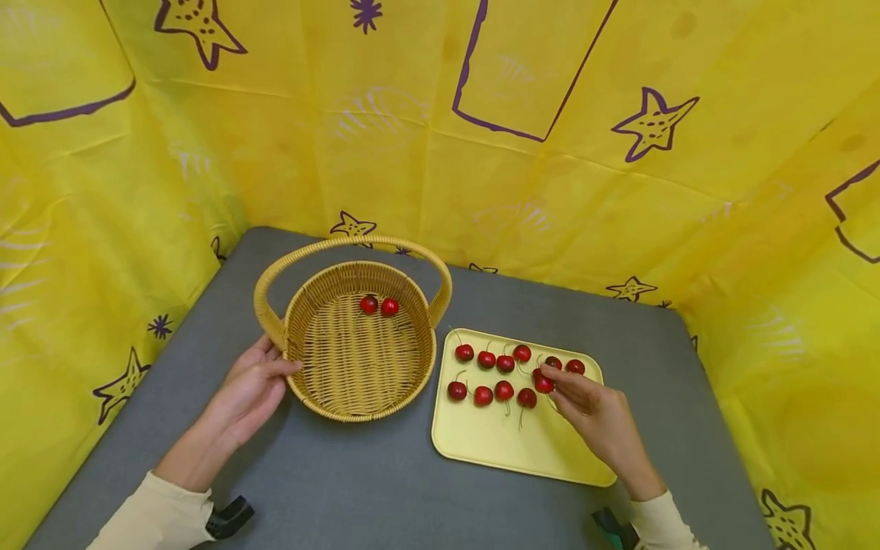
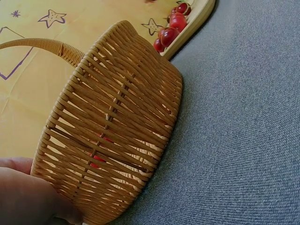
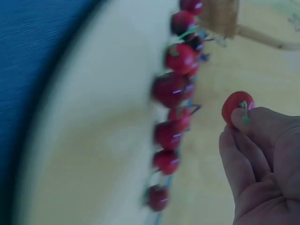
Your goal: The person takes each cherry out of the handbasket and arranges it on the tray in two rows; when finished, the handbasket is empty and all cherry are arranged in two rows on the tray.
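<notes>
My left hand (image 1: 250, 389) holds the near-left rim of a round wicker basket (image 1: 292, 382), thumb over the edge and fingers at the outer wall. The basket stands upright, its tall handle (image 1: 357, 241) arching over the far side. Two red cherries (image 1: 389, 306) lie inside at the back; in the left wrist view red shows through the weave. Over the right part of a pale yellow tray (image 1: 481, 443), my right hand (image 1: 598, 412) pinches a cherry (image 3: 230, 108) between thumb and fingers, raised off the tray in the right wrist view. Several stemmed cherries (image 1: 504, 390) lie in two rows on the tray.
The tray sits just right of the basket on a grey tabletop (image 1: 357, 489). Yellow cloth (image 1: 412, 153) with purple starfish drawings hangs behind and along both sides of the table. Dark straps (image 1: 230, 519) sit at my wrists below the cream sleeves.
</notes>
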A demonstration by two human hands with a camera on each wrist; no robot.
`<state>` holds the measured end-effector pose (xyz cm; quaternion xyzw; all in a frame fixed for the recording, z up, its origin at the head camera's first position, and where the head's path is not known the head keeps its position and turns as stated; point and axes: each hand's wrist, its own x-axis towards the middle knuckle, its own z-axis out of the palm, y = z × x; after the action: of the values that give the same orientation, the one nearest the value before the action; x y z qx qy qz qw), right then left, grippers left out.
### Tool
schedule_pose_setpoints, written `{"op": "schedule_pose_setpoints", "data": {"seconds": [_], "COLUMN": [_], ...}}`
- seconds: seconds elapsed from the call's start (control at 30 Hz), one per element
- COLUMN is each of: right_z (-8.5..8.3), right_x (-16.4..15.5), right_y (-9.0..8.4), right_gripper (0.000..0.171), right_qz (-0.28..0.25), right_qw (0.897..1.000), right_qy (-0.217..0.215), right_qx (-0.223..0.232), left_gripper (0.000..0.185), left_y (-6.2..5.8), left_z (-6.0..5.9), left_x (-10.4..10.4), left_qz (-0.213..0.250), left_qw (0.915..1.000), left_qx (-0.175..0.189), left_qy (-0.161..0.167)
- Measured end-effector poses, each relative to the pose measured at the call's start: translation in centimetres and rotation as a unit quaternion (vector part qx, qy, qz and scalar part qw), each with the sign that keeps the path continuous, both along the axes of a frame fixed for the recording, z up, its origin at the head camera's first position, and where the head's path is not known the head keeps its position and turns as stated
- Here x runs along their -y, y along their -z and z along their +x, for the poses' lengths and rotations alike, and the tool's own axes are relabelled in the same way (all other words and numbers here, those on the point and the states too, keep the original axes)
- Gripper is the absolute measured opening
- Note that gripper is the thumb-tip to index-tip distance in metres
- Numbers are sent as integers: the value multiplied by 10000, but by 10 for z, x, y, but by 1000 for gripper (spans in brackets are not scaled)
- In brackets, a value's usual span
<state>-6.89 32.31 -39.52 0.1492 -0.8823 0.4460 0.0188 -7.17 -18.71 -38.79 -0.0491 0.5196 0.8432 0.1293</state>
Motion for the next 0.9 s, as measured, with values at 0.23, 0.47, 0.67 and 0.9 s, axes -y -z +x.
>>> {"op": "schedule_pose_setpoints", "data": {"seconds": [0.23,0.47,0.67,0.9], "right_z": [0,1,3,3], "right_x": [-14,-21,-24,-23], "right_y": [25,37,47,52], "right_gripper": [45,43,41,43], "right_qz": [-58,11,85,346], "right_qw": [9999,9998,9997,9992], "right_qy": [81,195,215,190], "right_qx": [-8,41,31,-55], "left_gripper": [92,91,92,91], "left_y": [1,1,0,-2], "left_z": [-1,-1,-1,0], "left_x": [1,0,0,0], "left_qz": [-25,6,-25,-4], "left_qw": [10000,10000,10000,10000], "left_qx": [-12,-7,-20,-12], "left_qy": [-46,-56,-61,-50]}}
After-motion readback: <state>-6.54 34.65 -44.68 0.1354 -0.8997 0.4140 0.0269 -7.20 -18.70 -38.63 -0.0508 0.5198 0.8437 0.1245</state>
